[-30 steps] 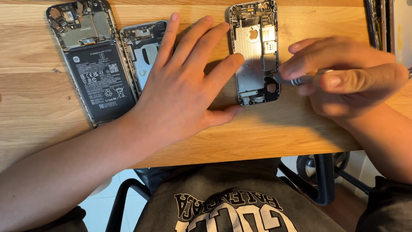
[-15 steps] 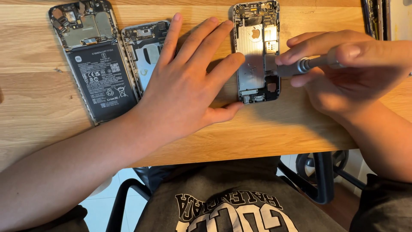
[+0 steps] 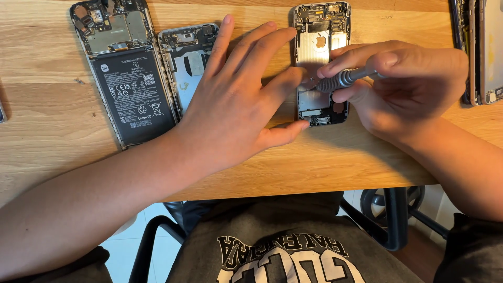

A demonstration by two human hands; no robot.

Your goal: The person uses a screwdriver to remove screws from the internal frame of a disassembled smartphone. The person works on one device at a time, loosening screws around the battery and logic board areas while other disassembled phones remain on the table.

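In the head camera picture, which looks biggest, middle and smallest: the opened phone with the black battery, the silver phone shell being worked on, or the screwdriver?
1. Opened phone with the black battery.
2. Silver phone shell, partly hidden by hands.
3. Screwdriver, mostly hidden in the right hand.

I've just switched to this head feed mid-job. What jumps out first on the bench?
The two hands meeting over the silver opened phone at top centre: the right hand pinches a small metal screwdriver with its tip down in the phone's frame, while the left hand lies flat and spread beside it, fingertips at the phone's edge. Left of that, on the wooden table, lies a larger opened phone with a black battery, and a smaller opened frame next to it.
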